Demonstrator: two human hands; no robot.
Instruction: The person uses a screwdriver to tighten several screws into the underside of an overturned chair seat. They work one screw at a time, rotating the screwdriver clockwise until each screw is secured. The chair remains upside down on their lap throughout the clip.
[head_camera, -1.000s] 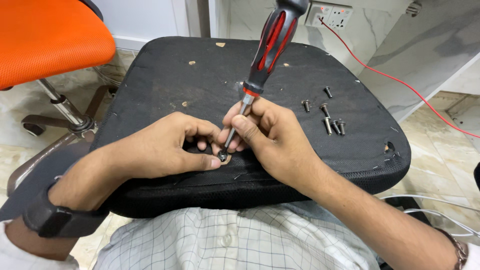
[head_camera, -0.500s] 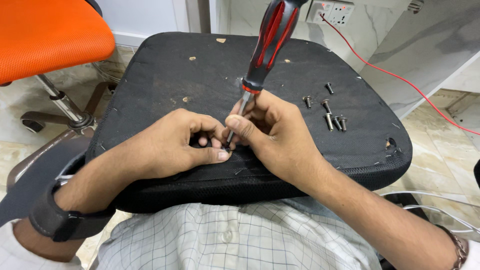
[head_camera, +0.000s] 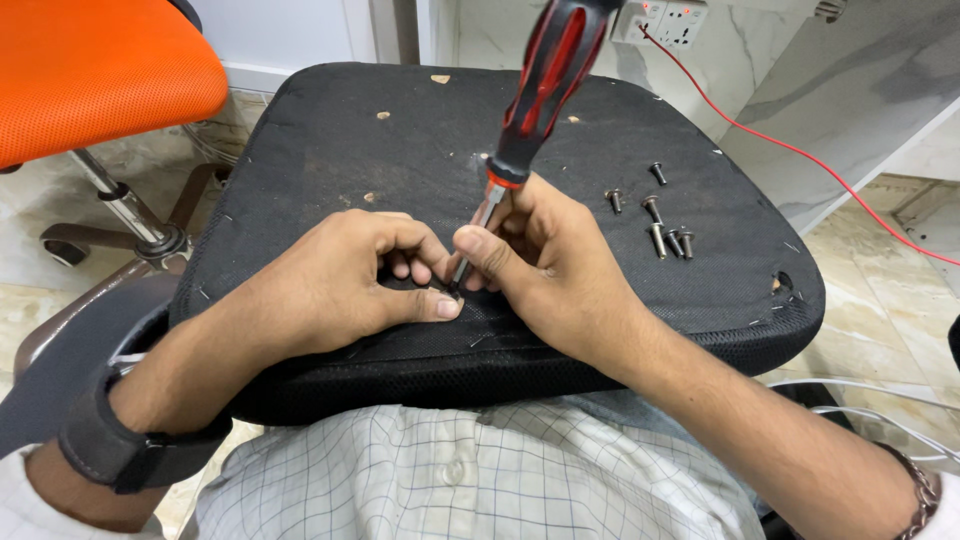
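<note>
**Screwdriver tip pinched at seat-base centre**

Right fingers (head_camera: 478, 248) closed narrow around the bare metal shaft of the red-and-black-handled screwdriver (head_camera: 548, 85), guiding its tip down at mid-frame. Left fingers (head_camera: 425, 262) curled tight beside the tip, thumb flat, pinching something too small and hidden to tell. Right hand (head_camera: 545, 270) and left hand (head_camera: 335, 285) touching at the fingertips, both resting on the black fabric-covered chair seat base (head_camera: 400, 150) lying across the lap.

Handle free in the air, leaning toward the upper centre of the frame, gripped by neither palm. Judged early in this fastening: tip only being seated, no turning grip taken. Six or so loose silver bolts (head_camera: 655, 225) lying right of centre on the fabric, so much seemingly left to do.

Against the frame half a second back: handle tipped a little further right, hands in much the same spot, bolts unmoved.

Further out: orange mesh chair seat (head_camera: 90, 70) at upper left, red cable (head_camera: 800, 150) running across the upper right, checked shirt (head_camera: 450, 470) along the bottom edge.
</note>
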